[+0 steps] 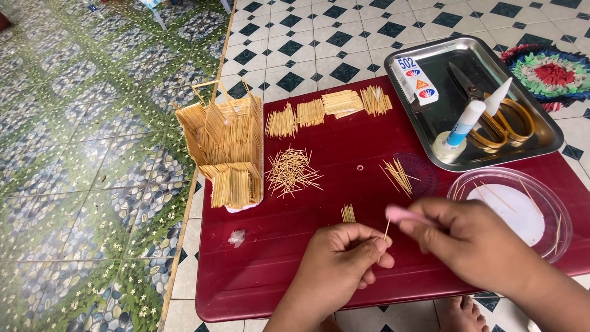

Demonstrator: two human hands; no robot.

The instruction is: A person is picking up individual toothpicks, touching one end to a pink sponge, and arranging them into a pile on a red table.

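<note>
My left hand (344, 252) pinches one thin toothpick (386, 230) upright over the near part of a dark red tray table (258, 270). My right hand (473, 243) holds a small pink tool (402, 214) with its tip close to the toothpick's top. A short row of glued toothpicks (348, 213) lies just beyond my left hand. At the left edge of the table stands a small toothpick house (226, 147).
Loose toothpicks lie in a heap (291, 171), and several flat toothpick panels (326, 107) line the far edge. A clear lid (410, 173) holds more sticks. A clear plastic dish (522, 209) sits at right. A steel tray (528, 132) carries scissors (498, 114), a glue bottle (462, 123) and a small glue pack (415, 79).
</note>
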